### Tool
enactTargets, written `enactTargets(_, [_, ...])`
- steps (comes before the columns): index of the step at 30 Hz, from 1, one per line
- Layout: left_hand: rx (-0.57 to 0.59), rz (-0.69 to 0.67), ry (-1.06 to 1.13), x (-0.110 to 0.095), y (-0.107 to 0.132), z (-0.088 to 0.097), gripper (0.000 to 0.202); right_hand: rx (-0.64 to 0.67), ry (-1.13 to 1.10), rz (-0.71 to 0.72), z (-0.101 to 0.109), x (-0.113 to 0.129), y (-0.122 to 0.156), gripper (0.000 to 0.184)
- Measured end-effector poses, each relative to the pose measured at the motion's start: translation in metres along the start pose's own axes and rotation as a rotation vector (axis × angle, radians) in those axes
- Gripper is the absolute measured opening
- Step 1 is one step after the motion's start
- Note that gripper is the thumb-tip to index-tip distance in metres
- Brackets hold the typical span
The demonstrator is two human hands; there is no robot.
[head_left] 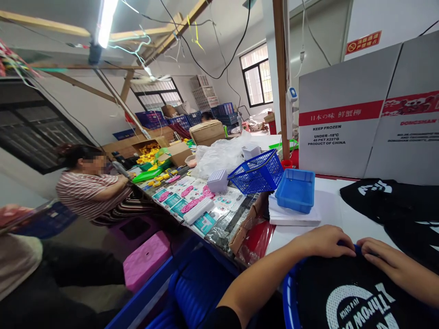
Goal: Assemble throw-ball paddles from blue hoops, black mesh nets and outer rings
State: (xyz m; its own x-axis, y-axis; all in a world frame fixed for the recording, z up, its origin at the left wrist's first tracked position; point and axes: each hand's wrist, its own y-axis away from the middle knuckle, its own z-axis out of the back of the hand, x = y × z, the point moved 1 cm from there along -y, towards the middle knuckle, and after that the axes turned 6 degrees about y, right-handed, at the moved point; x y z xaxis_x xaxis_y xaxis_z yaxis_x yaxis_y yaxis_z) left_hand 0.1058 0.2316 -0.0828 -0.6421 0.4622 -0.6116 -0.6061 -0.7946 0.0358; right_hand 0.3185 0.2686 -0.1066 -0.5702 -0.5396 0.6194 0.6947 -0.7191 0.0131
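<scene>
A black fabric disc [343,283] with a blue rim and white print reading "Throw" and "FLY & CATCH" lies at the lower right, close to my body. My left hand [325,242] is closed over its far edge, fingers curled on the rim. Just to the right, my right hand [387,258] grips the same edge, thumb and fingers bent at the fabric. A bit of blue rim shows between the two hands. Black printed fabric pieces [404,214] lie on the white tabletop beyond my right hand.
A blue tray [295,189] stands on a white stack [291,214], beside a blue basket [257,171]. A large grey carton [343,151] rises at the right. Blue rings [199,288] are stacked at lower left. A pink stool [147,260] and two seated people are further left.
</scene>
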Motion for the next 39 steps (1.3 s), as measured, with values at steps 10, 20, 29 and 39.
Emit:
enactTargets(10, [-0.005, -0.028, -0.072, 0.002, 0.002, 0.001, 0.027, -0.011, 0.047, 0.05, 0.001, -0.011, 0.0, 0.047])
enactTargets(20, [0.058, -0.066, -0.136, 0.002, 0.002, 0.001, 0.033, -0.1, 0.067, 0.034, -0.003, 0.007, 0.005, 0.051])
enactTargets(29, [0.166, -0.161, -0.009, 0.013, -0.005, 0.004, 0.035, -0.102, 0.102, 0.057, -0.005, 0.004, 0.0, 0.045])
enactTargets(39, [0.071, -0.246, -0.079, 0.01, -0.002, 0.005, 0.036, -0.172, 0.156, 0.126, -0.017, -0.022, -0.002, 0.043])
